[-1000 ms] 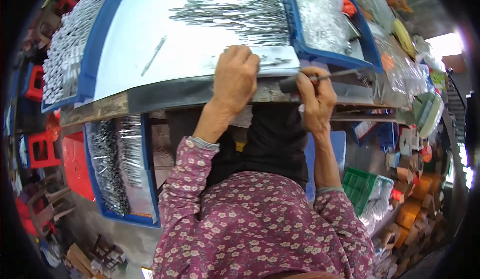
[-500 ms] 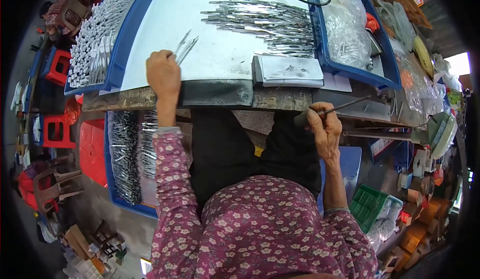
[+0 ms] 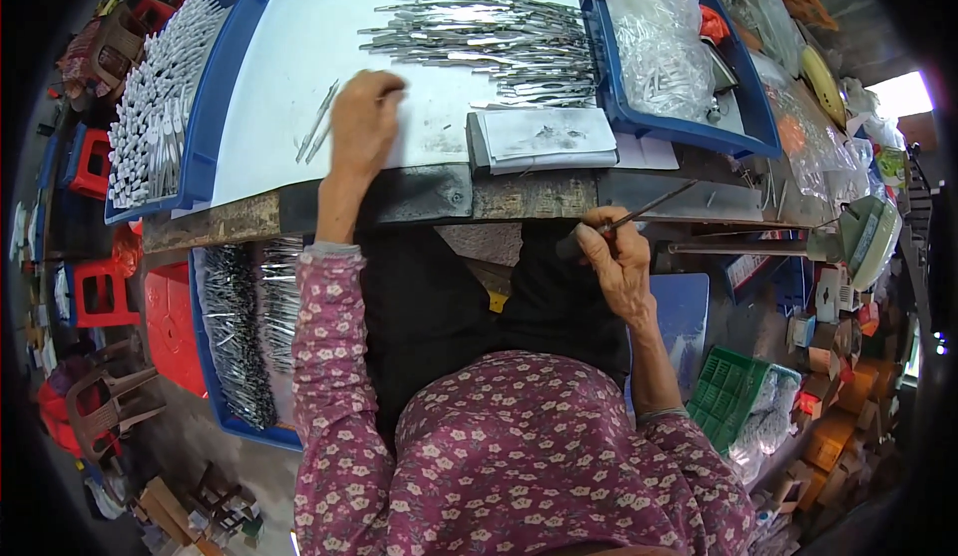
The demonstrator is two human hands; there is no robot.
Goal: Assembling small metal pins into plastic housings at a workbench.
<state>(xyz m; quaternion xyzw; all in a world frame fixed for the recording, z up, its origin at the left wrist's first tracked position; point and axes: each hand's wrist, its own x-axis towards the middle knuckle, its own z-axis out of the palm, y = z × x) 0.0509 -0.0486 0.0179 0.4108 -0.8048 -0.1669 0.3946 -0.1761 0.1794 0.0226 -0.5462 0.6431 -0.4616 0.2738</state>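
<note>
My left hand (image 3: 363, 125) hovers over the white tabletop, fingers curved to the right and partly apart, with nothing visible in them. Just left of it lie a couple of slim metal strips (image 3: 317, 124), shaped like tweezers. A large heap of similar slim metal pieces (image 3: 484, 37) spreads farther back, to the right of that hand. My right hand (image 3: 620, 262), above my lap at the table's front edge, is closed round a dark-handled tool with a long thin shaft (image 3: 654, 204). The shaft points up and to the right; whether it is a file or a screwdriver is unclear.
A blue tray (image 3: 215, 107) of white-tipped pieces stands at the left, another blue tray (image 3: 689, 137) with clear plastic bags at the right. Folded white paper (image 3: 549, 137) lies near the front edge. Below are a blue bin (image 3: 205, 356) of metal pieces and a green crate (image 3: 725, 396).
My left hand has let go of the slim metal strips, which now lie on the tabletop, and has moved right toward the heap. My right hand still holds the tool; the whole view has shifted slightly.
</note>
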